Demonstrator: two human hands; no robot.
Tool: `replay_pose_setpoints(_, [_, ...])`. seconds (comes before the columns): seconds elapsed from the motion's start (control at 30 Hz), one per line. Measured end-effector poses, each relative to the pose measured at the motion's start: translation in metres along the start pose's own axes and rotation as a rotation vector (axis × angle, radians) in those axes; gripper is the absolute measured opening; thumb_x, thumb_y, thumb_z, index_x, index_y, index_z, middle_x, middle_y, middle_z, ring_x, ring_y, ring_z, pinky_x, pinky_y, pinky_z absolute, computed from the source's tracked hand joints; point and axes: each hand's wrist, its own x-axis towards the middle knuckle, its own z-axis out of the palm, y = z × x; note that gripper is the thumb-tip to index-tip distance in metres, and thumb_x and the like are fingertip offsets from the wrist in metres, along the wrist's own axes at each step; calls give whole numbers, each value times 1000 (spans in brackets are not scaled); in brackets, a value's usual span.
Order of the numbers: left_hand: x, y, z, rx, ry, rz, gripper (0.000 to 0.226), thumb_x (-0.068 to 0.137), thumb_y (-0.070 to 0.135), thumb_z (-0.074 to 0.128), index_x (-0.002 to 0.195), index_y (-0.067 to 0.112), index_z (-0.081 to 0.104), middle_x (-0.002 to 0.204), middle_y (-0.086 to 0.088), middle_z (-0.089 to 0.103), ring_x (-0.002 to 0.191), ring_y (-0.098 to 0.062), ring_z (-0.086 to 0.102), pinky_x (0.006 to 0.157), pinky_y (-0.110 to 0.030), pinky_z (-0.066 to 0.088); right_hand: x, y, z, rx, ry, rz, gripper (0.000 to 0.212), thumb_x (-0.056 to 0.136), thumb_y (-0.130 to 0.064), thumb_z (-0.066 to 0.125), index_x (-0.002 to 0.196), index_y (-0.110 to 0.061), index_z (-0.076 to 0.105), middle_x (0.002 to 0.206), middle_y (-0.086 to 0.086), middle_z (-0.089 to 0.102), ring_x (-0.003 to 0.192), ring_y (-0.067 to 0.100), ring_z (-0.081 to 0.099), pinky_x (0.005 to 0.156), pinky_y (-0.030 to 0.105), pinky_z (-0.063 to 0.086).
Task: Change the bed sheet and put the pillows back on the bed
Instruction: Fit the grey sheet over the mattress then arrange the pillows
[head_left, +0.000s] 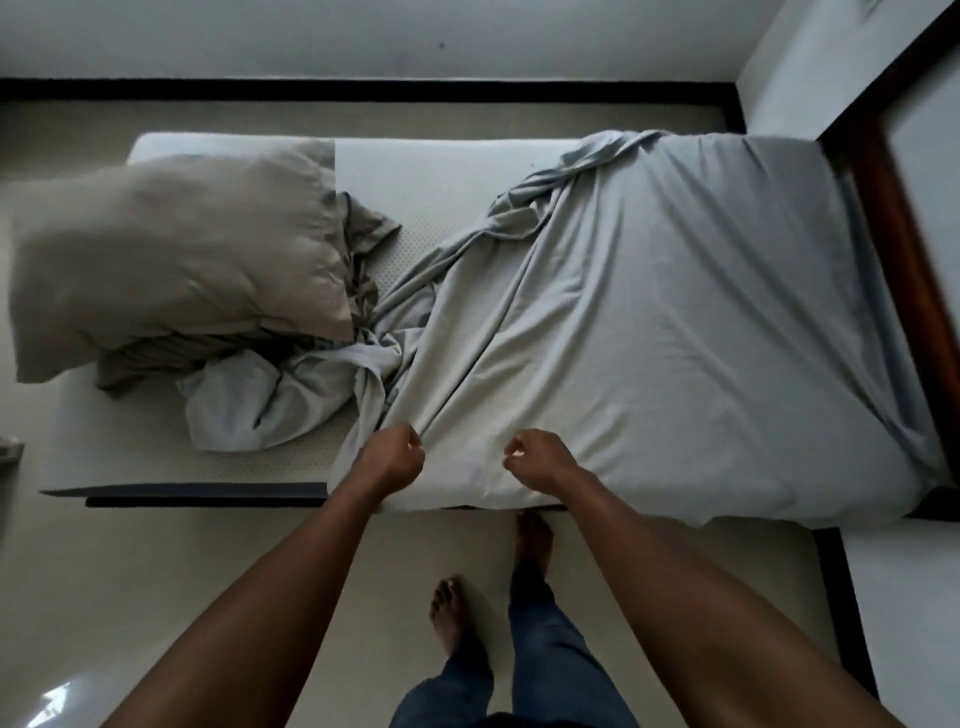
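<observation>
Head view: we're at the mattress's (431, 176) near side, pale floor (156, 597) underfoot.
Beige pillow (171, 260) on bare left end; left hand (395, 457) fingers clamped on grey sheet (675, 312); right hand (540, 462) fingers curled over it, grip unclear; sheet covers right end beside dark wood frame (893, 260).

Dim, soft light — wide-angle warp
</observation>
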Motion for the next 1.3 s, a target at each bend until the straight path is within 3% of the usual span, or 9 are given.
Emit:
replay_pose_setpoints(0.17, [-19,11,-41,115,16,74,26,93,30,54,113,19,66,118,-10,68,109,-29,62,86,-34,49,-16,-28,-26,-150,-112,-79,27,92,-27,62,112,-13,71,122,9,68,116,27,61,95,30,47])
replay_pose_setpoints(0.33, [-40,-16,-74,53,105,6,24,95,31,52,112,19,64,117,-6,66,105,-26,62,79,-31,48,-12,-84,-28,-311,-227,-186,36,93,-33,61,123,-13,64,132,8,62,121,25,56,99,33,48])
replay_pose_setpoints(0.43, [-55,-56,-91,-21,142,-32,22,93,28,54,109,18,63,117,-8,66,104,-26,61,86,-34,51,-14,-142,-18,-381,-244,-267,37,95,-33,60,126,-12,62,132,10,60,120,27,57,98,33,48])
replay_pose_setpoints(0.53, [-72,-107,-111,-68,172,-81,23,95,26,53,111,13,64,115,-8,65,103,-25,61,82,-33,50,-15,-207,3,-432,-244,-358,43,96,-31,60,133,-11,58,137,14,56,123,30,55,101,35,47])
replay_pose_setpoints(0.67, [-86,-186,-134,-124,174,-120,18,93,23,51,93,10,63,102,-11,67,93,-27,63,72,-34,50,-19,-284,46,-497,-247,-426,46,95,-31,60,136,-11,52,138,14,54,130,33,51,106,39,45])
replay_pose_setpoints(0.8, [-100,-279,-176,-95,199,-94,26,96,28,52,112,11,63,120,-13,65,108,-31,61,84,-35,51,-25,-366,105,-491,-188,-444,60,96,-31,60,150,-13,40,153,12,42,140,29,41,111,35,35])
replay_pose_setpoints(1.0, [-127,-412,-251,-28,278,-134,29,97,31,52,119,13,57,127,-13,61,114,-35,58,92,-41,50,-32,-488,213,-478,-206,-467,69,95,-29,62,154,-11,32,159,12,34,142,29,40,115,37,37])
replay_pose_setpoints(1.2, [-115,-517,-324,-36,332,-201,46,97,31,50,139,14,47,140,-11,53,124,-33,53,101,-40,45,-13,-600,286,-489,-197,-574,72,93,-31,64,152,-7,32,158,17,33,149,31,29,115,38,32])
replay_pose_setpoints(1.3, [-94,-558,-362,44,317,-163,52,99,29,48,147,12,38,150,-11,42,137,-30,40,111,-41,35,16,-656,308,-490,-206,-576,75,95,-34,62,156,-7,27,164,16,24,152,31,24,118,39,28])
